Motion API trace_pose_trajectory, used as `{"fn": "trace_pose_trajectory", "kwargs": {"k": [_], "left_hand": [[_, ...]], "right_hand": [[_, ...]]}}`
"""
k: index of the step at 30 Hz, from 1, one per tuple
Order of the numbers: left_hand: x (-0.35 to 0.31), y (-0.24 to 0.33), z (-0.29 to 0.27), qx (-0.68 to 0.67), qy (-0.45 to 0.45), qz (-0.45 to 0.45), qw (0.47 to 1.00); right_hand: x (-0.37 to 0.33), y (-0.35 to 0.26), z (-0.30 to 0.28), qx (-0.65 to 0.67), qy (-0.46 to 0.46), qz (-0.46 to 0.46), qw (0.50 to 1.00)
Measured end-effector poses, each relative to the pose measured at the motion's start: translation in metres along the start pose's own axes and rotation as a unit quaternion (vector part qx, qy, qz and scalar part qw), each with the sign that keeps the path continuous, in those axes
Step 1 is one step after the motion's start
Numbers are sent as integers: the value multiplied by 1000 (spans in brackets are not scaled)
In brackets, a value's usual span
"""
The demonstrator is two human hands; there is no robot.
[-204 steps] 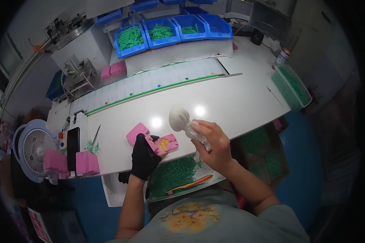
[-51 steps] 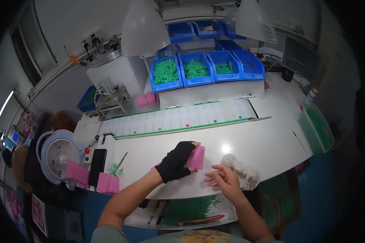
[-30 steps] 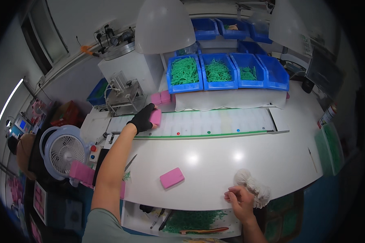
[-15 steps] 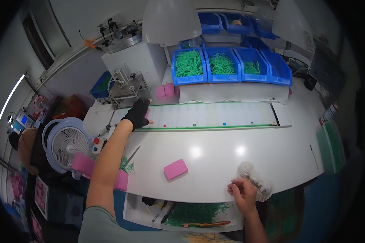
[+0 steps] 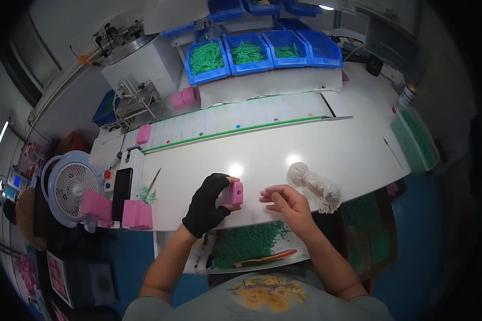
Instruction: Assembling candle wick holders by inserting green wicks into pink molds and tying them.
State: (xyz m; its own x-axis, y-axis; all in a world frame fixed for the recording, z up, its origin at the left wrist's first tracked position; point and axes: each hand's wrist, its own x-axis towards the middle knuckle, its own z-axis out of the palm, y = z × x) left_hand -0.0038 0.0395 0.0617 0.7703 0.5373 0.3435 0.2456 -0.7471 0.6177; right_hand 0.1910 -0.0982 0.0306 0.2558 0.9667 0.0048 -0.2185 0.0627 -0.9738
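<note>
My left hand (image 5: 209, 206), in a black glove with bare fingertips, grips a pink block (image 5: 237, 193) above the table's near part. The block stands on edge between thumb and fingers, and a small dark hole shows in its narrow side. Just right of it, my right hand (image 5: 290, 207) is bare and holds nothing. Its fingers are apart, pointing at the block without touching it. A bundle of whitish cloth gloves (image 5: 315, 187) lies beyond and right of that hand. Another pink block (image 5: 143, 134) sits on the left end of the white conveyor belt (image 5: 235, 117).
Blue bins (image 5: 249, 53) of green pieces stand at the back. An open drawer (image 5: 251, 243) with green bits sits below the table edge. Left are stacked pink blocks (image 5: 137, 215), tweezers (image 5: 154, 181) and a fan (image 5: 74, 184). A green-filled tub (image 5: 415, 139) stands right.
My left hand has left the belt, where a pink block now sits, and has picked up the block from the table. My right hand has moved toward it. The view has shifted.
</note>
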Motion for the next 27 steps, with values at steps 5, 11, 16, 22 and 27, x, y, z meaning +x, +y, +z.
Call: {"fn": "trace_pose_trajectory", "kwargs": {"k": [5, 11, 16, 22, 27], "left_hand": [[-11, 29, 22, -126, 38, -1, 991], [-14, 42, 33, -114, 125, -1, 986], [-15, 54, 42, -309, 115, -192, 924], [-9, 58, 51, -295, 136, -208, 922], [-12, 60, 61, -316, 150, -200, 915]], "right_hand": [[0, -2, 26, 114, -40, 92, 988], [-7, 0, 31, 179, -14, 81, 980], [-8, 6, 36, 52, 63, -33, 996], [-10, 14, 41, 3, 125, 5, 992], [-18, 12, 43, -132, 133, -102, 977]]}}
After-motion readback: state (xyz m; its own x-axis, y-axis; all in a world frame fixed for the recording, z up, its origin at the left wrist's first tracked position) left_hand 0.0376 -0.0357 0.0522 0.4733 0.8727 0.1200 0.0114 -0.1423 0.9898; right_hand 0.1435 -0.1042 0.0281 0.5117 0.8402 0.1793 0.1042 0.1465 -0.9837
